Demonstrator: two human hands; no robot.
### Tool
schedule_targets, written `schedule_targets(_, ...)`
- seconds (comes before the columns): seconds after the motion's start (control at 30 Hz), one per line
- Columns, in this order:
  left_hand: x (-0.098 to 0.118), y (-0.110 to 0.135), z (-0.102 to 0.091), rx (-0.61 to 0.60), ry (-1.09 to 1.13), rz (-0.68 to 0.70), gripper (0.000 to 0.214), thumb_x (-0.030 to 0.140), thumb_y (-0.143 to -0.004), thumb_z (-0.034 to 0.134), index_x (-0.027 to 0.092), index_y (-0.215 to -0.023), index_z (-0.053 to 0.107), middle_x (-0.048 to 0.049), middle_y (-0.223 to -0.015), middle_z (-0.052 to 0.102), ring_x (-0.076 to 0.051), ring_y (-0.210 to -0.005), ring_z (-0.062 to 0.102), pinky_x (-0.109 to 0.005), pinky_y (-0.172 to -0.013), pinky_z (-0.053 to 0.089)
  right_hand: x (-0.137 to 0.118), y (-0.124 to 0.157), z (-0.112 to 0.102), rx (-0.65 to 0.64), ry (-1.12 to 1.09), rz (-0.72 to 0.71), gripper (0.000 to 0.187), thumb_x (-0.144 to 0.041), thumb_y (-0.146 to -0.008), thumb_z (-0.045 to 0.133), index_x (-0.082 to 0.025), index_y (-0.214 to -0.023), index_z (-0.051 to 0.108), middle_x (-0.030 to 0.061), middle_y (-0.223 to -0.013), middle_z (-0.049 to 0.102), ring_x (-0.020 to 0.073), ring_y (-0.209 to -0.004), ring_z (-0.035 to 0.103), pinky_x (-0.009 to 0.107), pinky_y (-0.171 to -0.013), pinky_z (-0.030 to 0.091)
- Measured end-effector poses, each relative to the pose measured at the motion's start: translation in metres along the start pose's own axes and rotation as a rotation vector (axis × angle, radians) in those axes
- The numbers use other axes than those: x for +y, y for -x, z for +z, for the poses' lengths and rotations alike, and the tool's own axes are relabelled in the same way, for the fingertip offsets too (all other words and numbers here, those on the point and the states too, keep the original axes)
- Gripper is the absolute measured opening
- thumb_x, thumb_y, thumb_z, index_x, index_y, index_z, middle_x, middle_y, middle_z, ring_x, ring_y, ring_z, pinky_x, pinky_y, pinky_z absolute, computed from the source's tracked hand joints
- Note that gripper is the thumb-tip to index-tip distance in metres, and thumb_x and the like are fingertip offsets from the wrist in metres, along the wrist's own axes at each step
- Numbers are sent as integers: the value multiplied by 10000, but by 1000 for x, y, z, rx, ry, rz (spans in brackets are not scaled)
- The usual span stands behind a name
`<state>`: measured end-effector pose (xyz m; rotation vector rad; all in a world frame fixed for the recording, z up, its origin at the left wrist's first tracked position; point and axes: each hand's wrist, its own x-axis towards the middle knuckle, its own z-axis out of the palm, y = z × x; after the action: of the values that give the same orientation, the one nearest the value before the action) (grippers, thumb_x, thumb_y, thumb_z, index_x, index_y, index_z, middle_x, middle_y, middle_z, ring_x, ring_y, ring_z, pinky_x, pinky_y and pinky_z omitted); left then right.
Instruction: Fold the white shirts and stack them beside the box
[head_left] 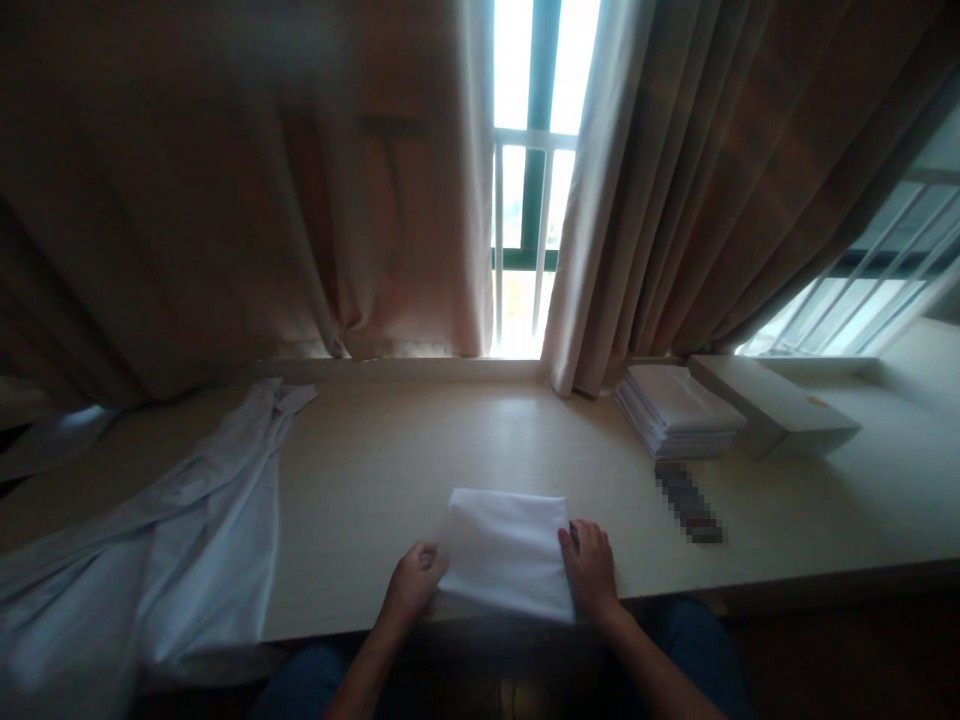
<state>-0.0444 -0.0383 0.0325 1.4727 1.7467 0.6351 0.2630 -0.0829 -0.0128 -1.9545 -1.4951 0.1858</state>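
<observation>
A white cloth [510, 555], folded into a flat rectangle, lies at the table's front edge, its near side reaching the edge. My left hand [414, 585] is closed at its left side, fingers curled in and thumb against the fabric. On the opposite side, my right hand [591, 565] grips the right edge with bent fingers, the thumb along the cloth. Some fingertips of both hands are hidden. Farther right, a neat stack of folded white cloths [679, 410] stands by the curtain. Loose, crumpled white cloth [210, 530] spreads over the left part of the table and hangs off its front.
A pale box [776, 405] sits right of the stack. In front of the stack lies a dark, pixelated object [688, 502]. The long pale table [360, 450] runs below brown curtains [405, 200] and a bright, barred window [529, 200]. My knees are under the front edge.
</observation>
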Motion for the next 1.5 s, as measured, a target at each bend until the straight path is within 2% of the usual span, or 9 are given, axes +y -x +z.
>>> schedule_targets(0.07, -1, 8, -1, 180, -191, 145, 312, 400, -831, 532, 181, -1047, 589, -71, -935, 678, -223, -847, 651, -331, -750, 505, 5, 4, 0, 9, -55, -6, 522, -536, -958, 297, -146, -1188, 556, 139, -1169, 588, 250, -1105, 509, 384, -979, 372)
schedule_targets(0.17, 12, 21, 5, 392, -448, 519, 370, 345, -896, 454, 162, -1203, 551, -134, -1192, 609, -259, -1141, 554, -414, -992, 418, 1, 14, -2, 5, -36, -104, 546, -523, -958, 321, -131, -1304, 480, 155, -1313, 516, 254, -1245, 431, 418, -1055, 324)
schedule_targets(0.3, 42, 17, 27, 289, -638, 837, 499, 383, -909, 447, 214, -1378, 454, -113, -1469, 407, -285, -1385, 305, -488, -1131, 242, -31, 18, -6, -93, 110, -311, 562, -496, -962, 341, -187, -1430, 375, 105, -1508, 325, 269, -1413, 210, 507, -1141, 151)
schedule_targets(0.4, 43, -2, 44, 203, -751, 820, 565, 480, -896, 444, 305, -1430, 382, -77, -1539, 293, -318, -1426, 196, -566, -1131, 152, -55, 11, -5, -201, 168, -368, 591, -540, -952, 335, -253, -1469, 319, 55, -1555, 222, 271, -1441, 112, 534, -1148, 81)
schedule_targets(0.6, 5, -27, 59, 168, -798, 695, 613, 520, -900, 407, 345, -1465, 247, -58, -1581, 157, -281, -1452, 102, -561, -1124, 139, -59, 6, 5, -307, 213, -324, 605, -591, -939, 309, -289, -1464, 328, 36, -1568, 153, 268, -1447, 50, 556, -1137, 46)
schedule_targets(1.03, 5, -27, 53, 142, -795, 783, 616, 505, -908, 405, 336, -1472, 228, -61, -1579, 173, -269, -1450, 112, -523, -1129, 183, -62, 23, 9, -272, 224, -250, 608, -586, -940, 302, -280, -1466, 328, 49, -1572, 116, 278, -1447, 25, 573, -1129, 54)
schedule_targets(1.2, -2, -20, 56, 161, -786, 791, 604, 489, -908, 415, 335, -1468, 249, -62, -1574, 191, -261, -1448, 130, -517, -1135, 172, -65, 32, 1, -289, 203, -233, 609, -585, -937, 320, -268, -1456, 353, 77, -1560, 183, 292, -1444, 64, 583, -1125, 40)
schedule_targets(1.37, -2, -17, 58, 169, -769, 781, 600, 498, -906, 413, 335, -1464, 264, -59, -1572, 204, -260, -1448, 132, -514, -1128, 190, -78, 12, -7, -282, 224, -278, 625, -602, -922, 346, -212, -1401, 443, 130, -1492, 354, 307, -1418, 192, 569, -1122, -47)
schedule_targets(1.5, 2, -21, 56, 149, -774, 788, 600, 481, -907, 419, 334, -1467, 261, -53, -1577, 190, -259, -1449, 125, -503, -1128, 187, -82, -14, 0, -304, 247, -264, 631, -599, -914, 367, -230, -1424, 408, 115, -1524, 292, 317, -1424, 156, 568, -1113, -55)
